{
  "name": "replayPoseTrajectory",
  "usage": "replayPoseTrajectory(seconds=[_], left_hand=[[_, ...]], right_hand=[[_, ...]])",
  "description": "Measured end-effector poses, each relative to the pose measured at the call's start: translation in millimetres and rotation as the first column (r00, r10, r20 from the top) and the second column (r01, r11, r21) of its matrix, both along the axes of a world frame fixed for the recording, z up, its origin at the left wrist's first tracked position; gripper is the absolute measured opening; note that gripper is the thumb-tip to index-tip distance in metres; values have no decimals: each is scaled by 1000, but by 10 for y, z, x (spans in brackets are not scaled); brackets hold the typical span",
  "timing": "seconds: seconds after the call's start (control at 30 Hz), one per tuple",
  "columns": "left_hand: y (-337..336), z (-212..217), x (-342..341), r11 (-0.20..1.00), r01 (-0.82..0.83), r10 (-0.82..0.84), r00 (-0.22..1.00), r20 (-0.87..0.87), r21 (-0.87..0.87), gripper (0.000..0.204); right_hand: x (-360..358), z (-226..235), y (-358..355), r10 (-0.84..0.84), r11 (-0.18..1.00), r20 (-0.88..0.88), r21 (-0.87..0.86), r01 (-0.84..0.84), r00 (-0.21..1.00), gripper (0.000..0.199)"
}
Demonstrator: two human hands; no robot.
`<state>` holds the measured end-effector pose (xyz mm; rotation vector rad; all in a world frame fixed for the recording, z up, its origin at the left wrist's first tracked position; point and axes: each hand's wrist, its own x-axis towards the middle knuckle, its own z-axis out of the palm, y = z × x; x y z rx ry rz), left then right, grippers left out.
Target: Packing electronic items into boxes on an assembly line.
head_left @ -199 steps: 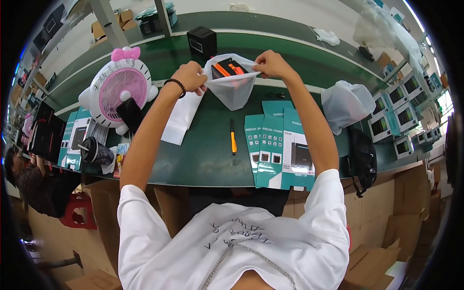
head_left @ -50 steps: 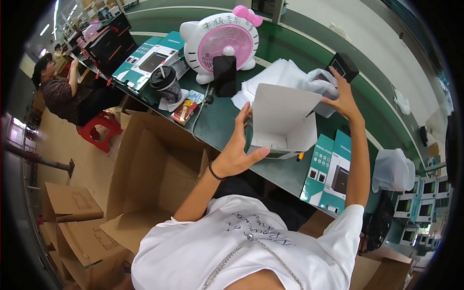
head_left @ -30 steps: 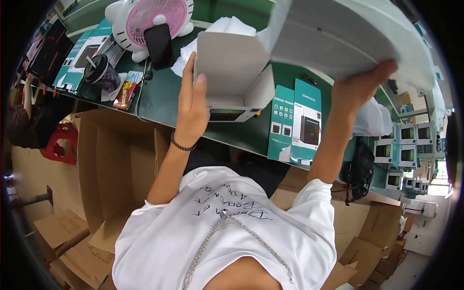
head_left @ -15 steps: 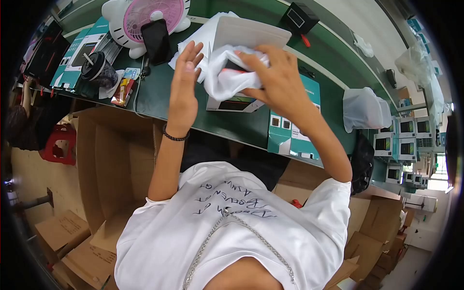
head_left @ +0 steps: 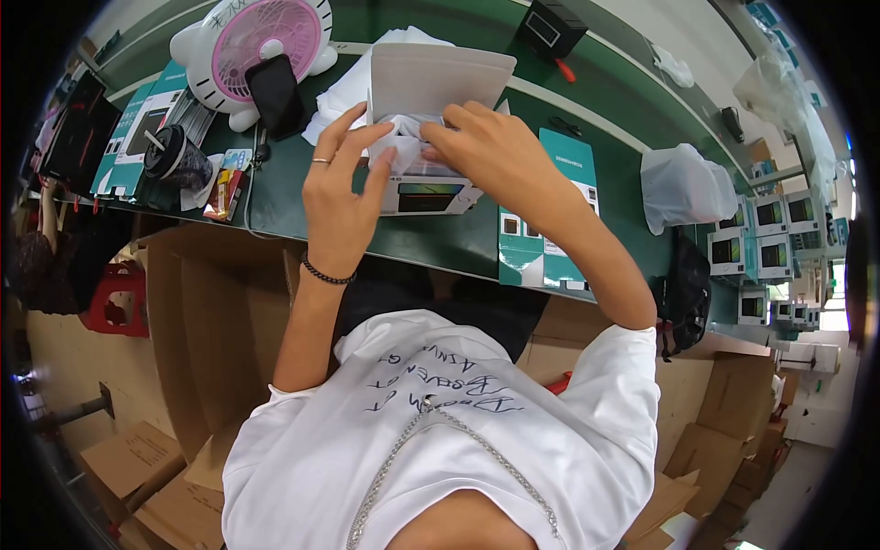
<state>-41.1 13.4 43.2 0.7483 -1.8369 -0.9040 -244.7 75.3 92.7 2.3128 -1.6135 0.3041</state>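
Note:
A small printed carton stands on the green bench in front of me, its white lid flap raised at the back. A white plastic bag, bunched up, fills its opening; what the bag wraps is hidden. My left hand is at the carton's left side, fingers spread, its thumb and index fingertips touching the bag. From the right, my right hand reaches over the opening with bent fingers closed on the bag.
A flattened teal carton lies to the right, near a filled plastic bag. Behind on the left are a pink-and-white fan, a phone and a lidded cup. A big cardboard box stands open below the bench edge.
The white bag has gone from above the carton down into its opening. My left hand has come down onto the bag; my right hand has shifted left and lower with it.

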Motion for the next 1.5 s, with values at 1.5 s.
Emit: replayPoseTrajectory(seconds=[1.5], left_hand=[[608, -289, -858, 802, -210, 406, 878, 252, -559, 47]], right_hand=[[239, 353, -396, 186, 975, 537, 0, -221, 823, 18]])
